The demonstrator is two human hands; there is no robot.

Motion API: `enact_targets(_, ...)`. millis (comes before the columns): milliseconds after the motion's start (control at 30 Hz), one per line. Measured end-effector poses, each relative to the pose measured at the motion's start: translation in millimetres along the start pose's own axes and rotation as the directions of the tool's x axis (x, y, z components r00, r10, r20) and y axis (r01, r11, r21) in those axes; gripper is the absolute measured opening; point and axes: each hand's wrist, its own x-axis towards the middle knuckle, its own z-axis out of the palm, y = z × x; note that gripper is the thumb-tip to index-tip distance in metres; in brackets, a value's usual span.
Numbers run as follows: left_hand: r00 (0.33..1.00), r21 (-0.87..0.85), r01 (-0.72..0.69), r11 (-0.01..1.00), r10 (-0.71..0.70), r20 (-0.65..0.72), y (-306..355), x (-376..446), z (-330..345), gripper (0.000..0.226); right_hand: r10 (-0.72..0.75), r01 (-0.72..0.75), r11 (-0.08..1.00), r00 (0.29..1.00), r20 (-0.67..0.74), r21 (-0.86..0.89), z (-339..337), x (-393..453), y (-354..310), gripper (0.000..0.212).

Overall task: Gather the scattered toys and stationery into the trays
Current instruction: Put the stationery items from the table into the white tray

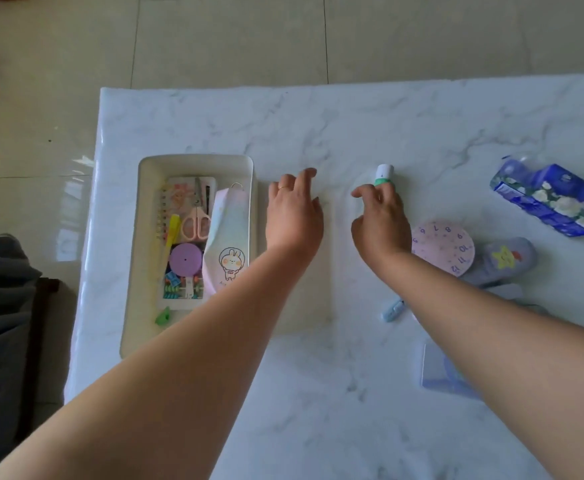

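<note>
A white tray (145, 202) on the left of the marble table holds a pastel rabbit pouch (228, 237), pink scissors (197, 226), a purple disc (185, 259), a yellow marker and a spiral notebook. My left hand (294, 216) hovers just right of the tray with relaxed fingers, holding nothing. My right hand (380, 220) reaches forward. Its curled fingertips lie over the green near end of a white tube (384, 171), and the thumb stays apart to the left. Loose on the right are a pink clock disc (446, 247), a grey star case (501, 261) and a light-blue clip (391, 310).
A blue flowered tissue pack (550, 199) lies at the far right, with clear plastic behind it. A pale blue card (439, 372) shows under my right forearm. A green piece (164, 317) sits on the tray's near rim. The table's left edge drops to tiled floor.
</note>
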Motion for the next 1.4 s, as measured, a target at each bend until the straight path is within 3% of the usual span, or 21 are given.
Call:
enact_targets(100,0.976,-0.072,0.108,0.992,-0.092,0.199,23.8,10.2,33.3,0.048,0.061,-0.062,0.997,0.998,-0.015,-0.037,-5.0,7.8,24.1,0.044)
enact_targets(200,0.941,-0.015,0.12,0.993,-0.109,0.321,48.9,20.9,64.0,0.049,0.108,-0.112,0.991,0.993,-0.052,-0.073,-9.7,16.4,55.9,0.041)
enact_targets(367,0.924,0.053,0.14,0.989,-0.149,0.352,70.9,31.7,96.9,0.041,0.164,-0.174,0.977,0.982,-0.091,-0.119,-15.4,20.6,93.4,0.043)
enact_targets(500,0.92,0.063,0.168,0.984,-0.179,0.349,80.8,31.5,116.5,0.038,0.274,-0.271,0.943,0.962,-0.015,-0.19,-17.4,17.9,123.9,0.03)
enact_targets(633,0.909,0.062,0.214,0.975,-0.222,0.353,81.4,23.2,116.2,0.027,0.3,-0.284,0.935,0.953,0.045,-0.211,-16.3,14.7,139.6,0.029)
enact_targets(833,0.926,0.115,0.237,0.965,-0.26,0.274,65.2,-4.6,86.8,0.03,0.233,-0.227,0.971,0.967,0.102,-0.071,-22.2,11.9,127.6,0.019)
enact_targets(1033,0.945,0.032,0.286,0.958,-0.288,0.158,40.9,-31.7,28.7,0.029,0.188,-0.177,0.981,0.971,0.148,-0.082,-48.7,8.0,88.9,0.011)
enact_targets(1133,0.944,-0.004,0.327,0.945,-0.326,0.055,23.2,-38.9,-5.3,0.03,0.153,-0.162,0.986,0.971,0.182,0.036,-58.2,8.1,56.4,0.008)
enact_targets(1267,0.902,-0.007,0.427,0.904,-0.426,-0.071,-5.9,-51.7,-46.4,0.022,0.052,-0.083,0.979,0.985,0.168,0.187,-64.4,10.0,-3.7,0.016)
enact_targets(1400,0.825,-0.061,0.545,0.836,-0.548,-0.136,-48.4,-60.5,-62.6,0.03,-0.052,-0.01,0.911,0.989,0.139,0.411,-54.6,12.3,-64.6,0.015)
